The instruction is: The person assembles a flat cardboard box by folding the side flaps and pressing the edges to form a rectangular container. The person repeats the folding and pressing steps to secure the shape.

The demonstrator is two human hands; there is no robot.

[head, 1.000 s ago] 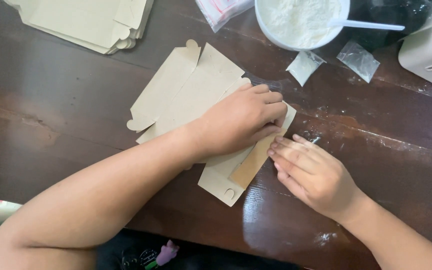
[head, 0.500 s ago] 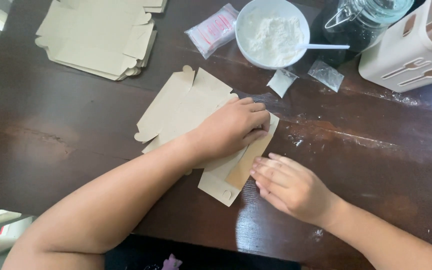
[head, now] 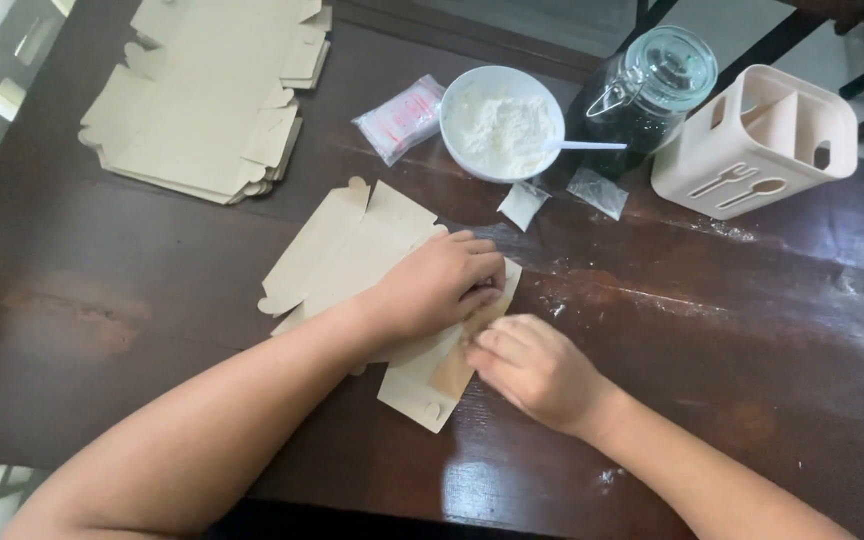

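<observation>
A flat, unfolded tan cardboard box blank (head: 347, 245) lies on the dark wooden table (head: 712, 330). My left hand (head: 437, 285) presses palm-down on its right part, fingers curled over the edge. My right hand (head: 532, 370) rests beside it with its fingertips on a folded flap (head: 452, 372) of the same blank. Whether the fingers pinch the flap or only press it is hidden by the knuckles.
A stack of more flat box blanks (head: 207, 95) lies at the far left. Behind the hands stand a white bowl of white powder with a spoon (head: 502, 122), a small plastic packet (head: 402, 118), two tiny sachets (head: 524, 205), a glass clip jar (head: 647, 90) and a cream cutlery holder (head: 757, 140).
The head camera has tilted, bringing more of the far table into view. My right hand has slid left along the flap, closer to my left hand, which stays pressed on the blank.
</observation>
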